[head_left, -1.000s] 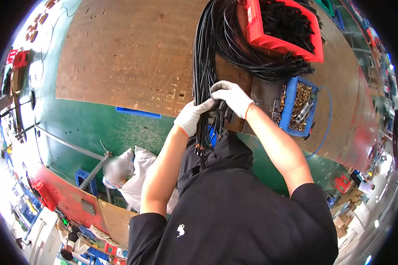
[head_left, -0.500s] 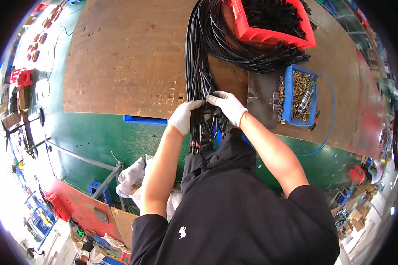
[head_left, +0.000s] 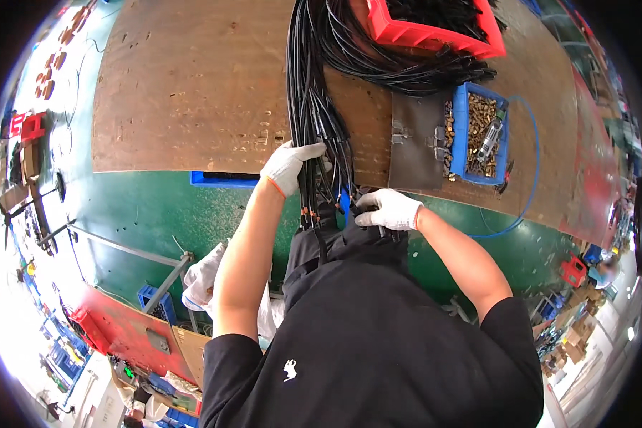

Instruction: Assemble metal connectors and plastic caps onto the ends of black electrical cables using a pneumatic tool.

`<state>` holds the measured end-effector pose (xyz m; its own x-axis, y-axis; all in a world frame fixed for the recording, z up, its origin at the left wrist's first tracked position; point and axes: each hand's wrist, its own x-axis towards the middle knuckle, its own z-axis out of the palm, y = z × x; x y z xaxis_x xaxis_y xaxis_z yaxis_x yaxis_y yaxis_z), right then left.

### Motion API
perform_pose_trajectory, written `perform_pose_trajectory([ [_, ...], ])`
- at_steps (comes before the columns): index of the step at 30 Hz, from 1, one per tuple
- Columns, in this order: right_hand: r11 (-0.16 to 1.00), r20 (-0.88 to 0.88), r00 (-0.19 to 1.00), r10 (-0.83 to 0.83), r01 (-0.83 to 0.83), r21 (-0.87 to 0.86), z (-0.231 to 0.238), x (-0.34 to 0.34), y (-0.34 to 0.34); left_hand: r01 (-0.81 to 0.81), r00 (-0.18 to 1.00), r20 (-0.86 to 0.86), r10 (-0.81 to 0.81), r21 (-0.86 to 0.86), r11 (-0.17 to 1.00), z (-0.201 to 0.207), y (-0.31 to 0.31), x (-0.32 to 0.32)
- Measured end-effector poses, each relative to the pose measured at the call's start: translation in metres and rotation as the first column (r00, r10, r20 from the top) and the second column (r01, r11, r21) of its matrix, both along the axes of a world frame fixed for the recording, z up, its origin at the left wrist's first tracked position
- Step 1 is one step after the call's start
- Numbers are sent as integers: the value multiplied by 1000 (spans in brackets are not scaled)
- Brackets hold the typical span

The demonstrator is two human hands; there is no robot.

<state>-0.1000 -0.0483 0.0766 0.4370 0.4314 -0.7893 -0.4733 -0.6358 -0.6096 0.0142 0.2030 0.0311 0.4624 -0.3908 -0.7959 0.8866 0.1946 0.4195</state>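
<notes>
A bundle of long black cables point(head_left: 308, 100) runs over the table's near edge, its ends hanging toward my lap. Several ends show copper-coloured tips, and others carry black sleeves. My left hand point(head_left: 287, 167), in a white glove, is closed round the left part of the bundle at the table edge. My right hand point(head_left: 394, 210), gloved too, is over my lap to the right of the cable ends. Its fingers are curled and closed at some small dark pieces; what they hold merges with the black clothing.
A red crate point(head_left: 435, 41) of black parts stands at the far side of the wooden table point(head_left: 192, 93), beside more coiled cable. To the right, a blue bin point(head_left: 459, 135) holds brass-coloured fittings and a metal tool point(head_left: 489, 143). A blue hose point(head_left: 535, 164) curves past it.
My right hand has left the cables and moved down and right to my lap. My left hand keeps its hold on the bundle. The view has shifted slightly.
</notes>
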Motion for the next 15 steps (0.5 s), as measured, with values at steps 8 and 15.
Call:
perform_pose_trajectory([
  [8, 998, 72, 996, 45, -47, 29, 4, -5, 3, -7, 1000, 20, 7, -17, 1000, -2, -6, -4],
  [15, 996, 71, 994, 86, -85, -9, 7, 0, 3, -41, 999, 7, 42, -10, 999, -6, -8, -5],
])
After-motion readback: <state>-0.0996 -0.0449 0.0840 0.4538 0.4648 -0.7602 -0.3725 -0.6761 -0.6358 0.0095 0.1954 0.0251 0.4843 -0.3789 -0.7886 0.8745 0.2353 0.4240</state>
